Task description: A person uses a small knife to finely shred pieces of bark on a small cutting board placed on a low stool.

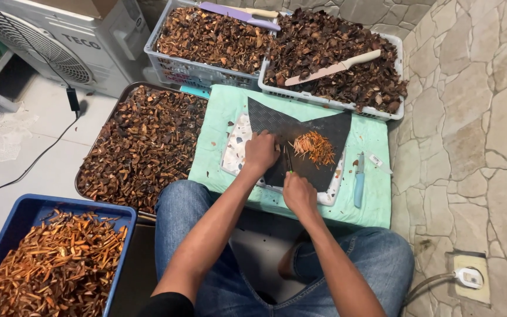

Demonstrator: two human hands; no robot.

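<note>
My left hand presses down on a dark piece on the black cutting mat, fingers curled over it. My right hand grips a green-handled knife whose blade points away from me, right beside the left hand's fingers. A small pile of orange-brown cut strips lies on the mat just right of the blade. The mat rests on a speckled white board over a mint-green cloth.
Two grey baskets of dark brown peel pieces stand at the back, each with a knife on top. A round tray of pieces sits left, a blue crate of cut strips near left. A blue-handled knife lies on the cloth.
</note>
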